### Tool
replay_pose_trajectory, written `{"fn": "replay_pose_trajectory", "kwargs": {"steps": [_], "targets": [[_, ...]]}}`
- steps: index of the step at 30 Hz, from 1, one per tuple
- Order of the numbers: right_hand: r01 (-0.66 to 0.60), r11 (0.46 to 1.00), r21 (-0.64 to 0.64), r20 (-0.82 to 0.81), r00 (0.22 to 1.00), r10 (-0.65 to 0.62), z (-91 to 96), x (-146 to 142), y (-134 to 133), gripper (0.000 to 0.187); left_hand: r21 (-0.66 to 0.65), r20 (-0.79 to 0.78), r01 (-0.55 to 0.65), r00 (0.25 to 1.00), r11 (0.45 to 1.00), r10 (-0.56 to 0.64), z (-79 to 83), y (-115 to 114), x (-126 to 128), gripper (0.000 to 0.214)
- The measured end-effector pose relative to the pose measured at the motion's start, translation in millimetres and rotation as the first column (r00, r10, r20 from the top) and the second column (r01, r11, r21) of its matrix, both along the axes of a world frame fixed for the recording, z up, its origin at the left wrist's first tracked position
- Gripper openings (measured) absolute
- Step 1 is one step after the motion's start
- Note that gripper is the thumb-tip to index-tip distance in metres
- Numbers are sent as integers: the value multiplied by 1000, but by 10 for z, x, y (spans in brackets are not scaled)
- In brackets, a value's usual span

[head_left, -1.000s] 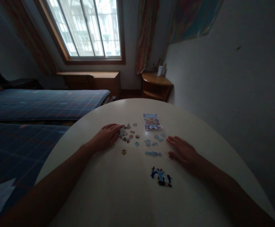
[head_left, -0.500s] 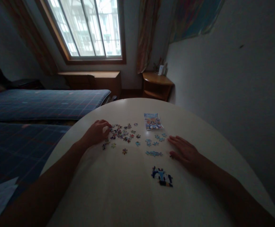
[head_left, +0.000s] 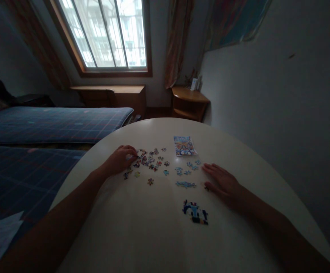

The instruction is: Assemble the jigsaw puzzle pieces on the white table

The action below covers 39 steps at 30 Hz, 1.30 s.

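My left hand (head_left: 121, 159) is at the left edge of a loose pile of jigsaw puzzle pieces (head_left: 147, 160). Its thumb and index finger come together at the pile; what lies between the tips is too small to make out. My right hand (head_left: 221, 179) lies flat, fingers stretched out, with a small dark piece partly under its thumb. Just left of it are light-blue puzzle pieces (head_left: 192, 165) and a joined light-blue strip (head_left: 185, 184). Nearer to me sits a joined dark-blue and white section (head_left: 195, 212).
A picture sheet (head_left: 184, 146) lies behind the blue pieces on the round white table (head_left: 142, 227). Single pieces, one of them brown (head_left: 150, 181), are scattered before the pile. Beds with plaid covers (head_left: 53, 123) stand left, a wall right.
My left hand has shifted slightly right, further over the edge of the pile. My right hand keeps its place, and the joined sections look the same.
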State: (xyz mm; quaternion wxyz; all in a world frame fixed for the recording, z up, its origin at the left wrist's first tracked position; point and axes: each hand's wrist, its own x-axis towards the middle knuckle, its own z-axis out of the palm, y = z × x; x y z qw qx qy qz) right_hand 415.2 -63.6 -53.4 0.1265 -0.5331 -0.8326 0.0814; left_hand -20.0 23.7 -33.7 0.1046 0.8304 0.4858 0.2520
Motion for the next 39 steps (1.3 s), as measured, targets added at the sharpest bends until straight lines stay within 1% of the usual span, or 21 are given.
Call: {"fn": "replay_pose_trajectory", "kwargs": {"steps": [2, 4, 5, 7, 9, 11, 13, 14, 16, 18, 20, 24, 27, 33, 35, 39], "targets": [[6, 1000, -25, 9, 1000, -6, 32, -7, -1, 70, -16, 51, -66, 996, 998, 66, 31, -22, 33, 22], [2, 1000, -25, 4, 1000, -2, 80, -27, -7, 68, -47, 100, -127, 986, 991, 131, 60, -67, 117, 26], [-7, 1000, -11, -8, 1000, 7, 109, -45, -14, 66, -75, 129, -141, 980, 987, 150, 75, -103, 183, 28], [-37, 999, 31, -45, 998, 38, 172, -107, -42, 59, -132, 189, -125, 971, 983, 148, 104, -208, 360, 30], [-56, 995, 81, -102, 993, 64, 241, -204, -95, 50, -253, 367, -44, 920, 966, 138, 129, -351, 569, 28], [-73, 989, 128, -183, 979, 96, 311, -335, -172, 39, -316, 441, 33, 890, 948, 116, 146, -515, 772, 25], [-88, 984, 152, -267, 955, 127, 373, -487, -263, 29, -361, 442, 74, 891, 930, 101, 154, -674, 938, 25], [-101, 981, 166, -302, 942, 148, 398, -563, -308, 25, -382, 438, 112, 896, 917, 73, 155, -745, 1006, 24], [-152, 977, 153, -327, 925, 195, 431, -706, -386, 24, -398, 422, 167, 906, 902, 18, 151, -860, 1112, 23], [-149, 980, 131, -345, 920, 186, 438, -818, -435, 27, -412, 416, 208, 909, 887, -19, 139, -939, 1191, 24], [-153, 983, 99, -359, 916, 179, 421, -892, -452, 31, -419, 417, 232, 908, 878, -41, 120, -985, 1250, 25], [-142, 986, 82, -409, 898, 163, 352, -930, -428, 23, -435, 423, 266, 904, 860, -65, 87, -1017, 1320, 24], [-164, 984, 70, -430, 885, 178, 318, -895, -399, 20, -453, 445, 289, 893, 843, -67, 76, -1030, 1346, 23], [-295, 955, 35, -468, 839, 276, 327, -767, -377, 22, -482, 517, 343, 854, 806, -54, 44, -1086, 1373, 35], [-314, 949, 29, -476, 831, 289, 328, -731, -377, 23, -486, 536, 363, 842, 795, -57, 32, -1095, 1381, 36], [-319, 947, 37, -493, 819, 295, 323, -697, -377, 24, -515, 539, 376, 841, 770, -50, 13, -1082, 1391, 31]]}}
